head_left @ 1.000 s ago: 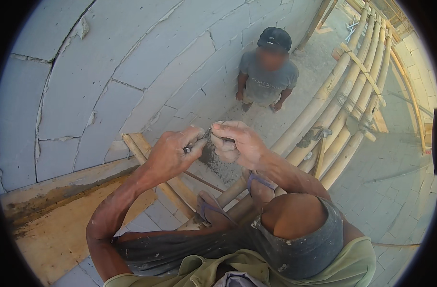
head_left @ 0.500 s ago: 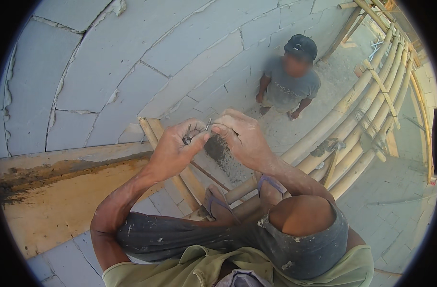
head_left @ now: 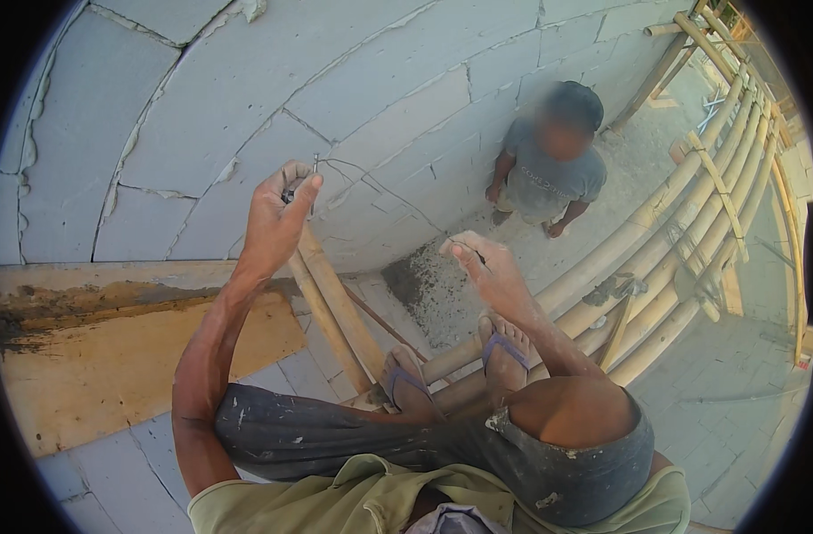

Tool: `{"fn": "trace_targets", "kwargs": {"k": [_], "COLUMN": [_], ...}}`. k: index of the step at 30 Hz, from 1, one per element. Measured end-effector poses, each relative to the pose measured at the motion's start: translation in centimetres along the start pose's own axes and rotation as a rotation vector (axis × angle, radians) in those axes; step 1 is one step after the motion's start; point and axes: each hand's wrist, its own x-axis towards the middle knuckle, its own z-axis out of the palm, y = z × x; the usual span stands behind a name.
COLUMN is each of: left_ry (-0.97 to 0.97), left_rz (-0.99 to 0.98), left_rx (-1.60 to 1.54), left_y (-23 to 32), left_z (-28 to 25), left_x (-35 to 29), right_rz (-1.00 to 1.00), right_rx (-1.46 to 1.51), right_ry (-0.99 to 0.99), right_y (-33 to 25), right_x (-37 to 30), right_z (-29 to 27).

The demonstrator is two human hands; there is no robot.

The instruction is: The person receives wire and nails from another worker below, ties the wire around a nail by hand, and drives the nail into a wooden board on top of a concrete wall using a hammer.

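The person's left hand (head_left: 282, 212) is well to the left of the bamboo poles (head_left: 642, 216), its fingers pinched narrow around a small nail (head_left: 315, 162) that stands upright above the thumb; dark bits in the curled fingers are too small to identify. A thin dark line (head_left: 412, 206) runs slack from the nail to the right hand (head_left: 488, 269), which is just left of the bamboo poles with its fingers closed on the line's other end. The person's sandalled feet (head_left: 506, 349) rest at the poles' near end. Left of the poles' far part, a co-worker (head_left: 553, 178) stands beside the pale block wall (head_left: 246, 98).
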Motion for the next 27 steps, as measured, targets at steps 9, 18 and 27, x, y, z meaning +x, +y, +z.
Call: {"fn": "trace_targets", "kwargs": {"k": [9,18,27], "left_ry": [0.427,0.383,0.061], "left_rz": [0.035,-0.220,-0.378], "left_rx": [0.289,0.425,0.110], "left_y": [-8.5,-16.2,-8.7], "left_z": [-10.7,-13.9,-6.7], "left_x": [0.5,-2.6,-1.0], "right_rz": [0.082,0.079,-0.012], "right_rx": [-0.223,-0.495,-0.395], "right_ry": [0.039,0.125,0.008], "right_y": [3.4,6.1,0.1], "right_x": [-3.7,-1.1,-0.1], "right_z": [-8.9,-14.5,-8.5]}}
